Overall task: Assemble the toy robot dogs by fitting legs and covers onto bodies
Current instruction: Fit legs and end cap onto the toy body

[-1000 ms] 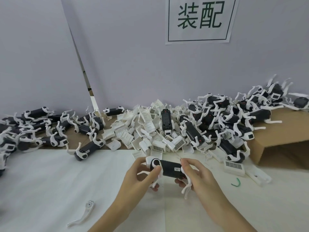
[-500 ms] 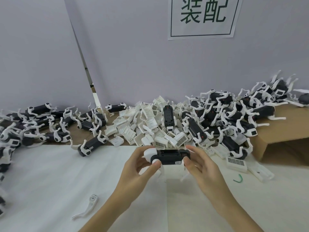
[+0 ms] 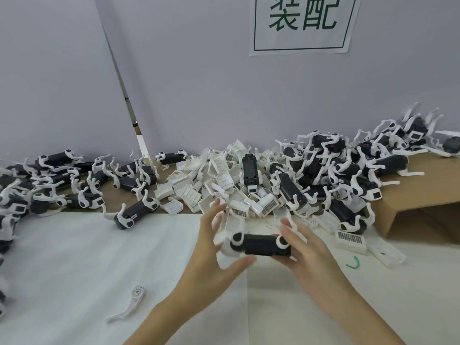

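Observation:
A black toy dog body (image 3: 260, 244) with white legs lies sideways between my hands, just above the white table. My right hand (image 3: 307, 253) grips its rear end, thumb over the white hip joint. My left hand (image 3: 211, 247) is at the head end with fingers spread and thumb under the body; motion blur hides whether it touches the white head. A pile of white covers (image 3: 211, 185) lies straight behind. A loose white leg (image 3: 129, 305) rests on the table near my left forearm.
Dogs with legs fitted are heaped at the left (image 3: 49, 185) and on the right over a cardboard box (image 3: 420, 195). One dog (image 3: 134, 212) lies alone at the table's edge. A green wire tie (image 3: 353, 262) and barcode-labelled covers (image 3: 349, 240) lie right.
The dog has rolled from its top facing me to lying on its side. My left hand's fingers have opened and lifted off the head end. The camera tilted downward.

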`<action>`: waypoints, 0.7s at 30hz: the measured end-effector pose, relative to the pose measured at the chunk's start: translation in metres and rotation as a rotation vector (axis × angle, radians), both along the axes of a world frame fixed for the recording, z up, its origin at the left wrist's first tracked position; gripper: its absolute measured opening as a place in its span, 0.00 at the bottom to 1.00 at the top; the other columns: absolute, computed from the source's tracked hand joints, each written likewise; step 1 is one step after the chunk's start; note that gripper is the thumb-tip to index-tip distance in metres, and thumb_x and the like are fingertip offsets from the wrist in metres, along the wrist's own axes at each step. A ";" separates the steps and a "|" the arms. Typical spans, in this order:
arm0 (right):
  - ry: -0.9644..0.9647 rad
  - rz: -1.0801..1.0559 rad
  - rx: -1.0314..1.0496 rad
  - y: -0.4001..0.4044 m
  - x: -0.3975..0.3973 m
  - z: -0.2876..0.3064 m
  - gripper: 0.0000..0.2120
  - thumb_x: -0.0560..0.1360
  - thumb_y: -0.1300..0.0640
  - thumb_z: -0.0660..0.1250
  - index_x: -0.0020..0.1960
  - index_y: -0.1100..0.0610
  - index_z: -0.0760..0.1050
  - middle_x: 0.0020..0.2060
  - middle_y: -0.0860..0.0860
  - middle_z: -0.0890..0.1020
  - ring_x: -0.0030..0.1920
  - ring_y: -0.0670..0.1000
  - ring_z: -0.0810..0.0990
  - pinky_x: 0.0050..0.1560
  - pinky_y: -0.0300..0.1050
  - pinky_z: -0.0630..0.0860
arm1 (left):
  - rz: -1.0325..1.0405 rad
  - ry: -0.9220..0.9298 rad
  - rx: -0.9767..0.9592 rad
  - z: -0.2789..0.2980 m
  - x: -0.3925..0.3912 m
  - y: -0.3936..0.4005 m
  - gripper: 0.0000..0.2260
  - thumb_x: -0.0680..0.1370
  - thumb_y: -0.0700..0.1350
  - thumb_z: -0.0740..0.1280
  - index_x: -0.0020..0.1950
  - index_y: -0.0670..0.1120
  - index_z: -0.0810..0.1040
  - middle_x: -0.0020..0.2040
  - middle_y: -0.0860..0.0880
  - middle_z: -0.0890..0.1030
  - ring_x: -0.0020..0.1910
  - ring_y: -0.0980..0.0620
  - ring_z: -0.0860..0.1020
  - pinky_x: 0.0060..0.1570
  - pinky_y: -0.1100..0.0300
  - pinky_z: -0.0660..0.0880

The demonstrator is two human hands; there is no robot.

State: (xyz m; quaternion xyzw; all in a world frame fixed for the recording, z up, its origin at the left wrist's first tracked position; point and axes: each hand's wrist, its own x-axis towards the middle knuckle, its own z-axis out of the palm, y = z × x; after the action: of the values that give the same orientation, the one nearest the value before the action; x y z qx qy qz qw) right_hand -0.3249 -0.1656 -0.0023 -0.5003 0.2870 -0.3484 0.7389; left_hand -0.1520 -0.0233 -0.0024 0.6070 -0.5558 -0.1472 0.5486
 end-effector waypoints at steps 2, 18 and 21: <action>0.034 -0.006 -0.147 0.005 0.001 -0.001 0.34 0.66 0.39 0.82 0.67 0.50 0.77 0.51 0.58 0.87 0.56 0.54 0.86 0.61 0.50 0.77 | -0.034 0.278 0.184 0.005 -0.004 0.002 0.45 0.64 0.67 0.83 0.74 0.74 0.60 0.76 0.64 0.70 0.69 0.59 0.79 0.61 0.62 0.79; -0.055 0.054 -0.245 0.011 0.006 -0.003 0.35 0.70 0.40 0.80 0.71 0.52 0.74 0.60 0.58 0.85 0.63 0.57 0.84 0.71 0.55 0.72 | 0.113 0.506 0.175 0.008 -0.005 0.001 0.24 0.70 0.62 0.76 0.63 0.53 0.83 0.57 0.53 0.87 0.53 0.50 0.85 0.57 0.54 0.72; -0.053 0.076 -0.240 0.011 0.006 -0.004 0.28 0.73 0.47 0.74 0.71 0.53 0.75 0.60 0.59 0.84 0.65 0.58 0.81 0.67 0.53 0.76 | 0.107 0.504 0.182 0.011 -0.005 0.002 0.24 0.69 0.66 0.76 0.61 0.57 0.83 0.59 0.54 0.86 0.54 0.50 0.85 0.59 0.52 0.74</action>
State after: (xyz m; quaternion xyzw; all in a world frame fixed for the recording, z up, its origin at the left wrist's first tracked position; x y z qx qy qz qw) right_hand -0.3190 -0.1548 -0.0061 -0.5864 0.2044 -0.3652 0.6936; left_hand -0.1566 -0.0214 0.0086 0.6265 -0.3536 -0.3138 0.6197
